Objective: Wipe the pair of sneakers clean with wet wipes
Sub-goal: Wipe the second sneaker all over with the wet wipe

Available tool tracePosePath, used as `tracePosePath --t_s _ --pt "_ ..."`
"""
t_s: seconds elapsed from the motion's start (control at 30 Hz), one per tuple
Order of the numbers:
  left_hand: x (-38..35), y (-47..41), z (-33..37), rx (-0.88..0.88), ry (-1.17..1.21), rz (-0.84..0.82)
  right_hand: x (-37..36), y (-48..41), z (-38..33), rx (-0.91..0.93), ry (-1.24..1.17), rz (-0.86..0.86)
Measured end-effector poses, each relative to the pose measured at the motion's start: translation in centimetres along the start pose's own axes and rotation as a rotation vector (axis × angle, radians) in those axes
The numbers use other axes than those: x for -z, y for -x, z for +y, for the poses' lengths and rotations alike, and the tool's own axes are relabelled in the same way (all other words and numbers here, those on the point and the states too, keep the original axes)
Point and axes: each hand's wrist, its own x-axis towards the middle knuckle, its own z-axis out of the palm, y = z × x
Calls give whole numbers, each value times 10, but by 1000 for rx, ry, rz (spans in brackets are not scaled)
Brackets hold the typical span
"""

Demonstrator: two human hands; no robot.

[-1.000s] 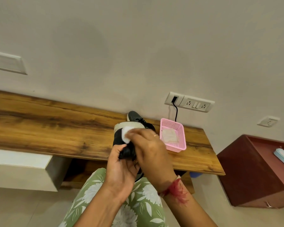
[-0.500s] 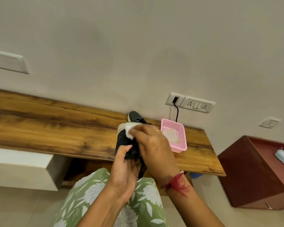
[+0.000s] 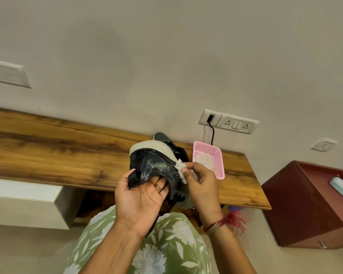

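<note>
Two hands: left [image 3: 141, 196] palm-up gripping sneaker [image 3: 152, 162], right [image 3: 203, 186] pinching wipe [image 3: 179, 166].

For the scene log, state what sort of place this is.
Probably a room in a home: a wooden desk along a plain wall, a socket panel with a cable plugged in, and a maroon cabinet beside it.

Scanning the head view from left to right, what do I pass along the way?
Blank wall plate → left hand holding the sneaker → wet wipe → pink basket → red cabinet. The right hand, pinching the wipe, overlaps wipe and basket, so it is left out.
</note>
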Motion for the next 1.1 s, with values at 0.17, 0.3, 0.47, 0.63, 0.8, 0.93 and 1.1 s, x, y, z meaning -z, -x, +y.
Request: tracePosePath --t_s 0.17,0.3,0.47,0.63,0.8,0.93,1.1 --pt "3 0 -1 -2 -8 -5 -15 18 -10 150 129 4" --pt "7 1 1 -19 18 -57 -11 17 -6 200 165 -2" --pt "10 0 -2 5 13 -97 -10 16 -10 254 212 30" --pt "10 -1 -2 -3 29 -90 -10 16 -12 378 180 -11" --pt "6 3 -5 -17 29 -17 -20 30 -15 398 251 34" --pt "2 2 -5 -23 24 -22 -21 33 -13 546 295 25" --pt "2 0 -9 -8 29 -6 -21 28 -12 498 299 93"
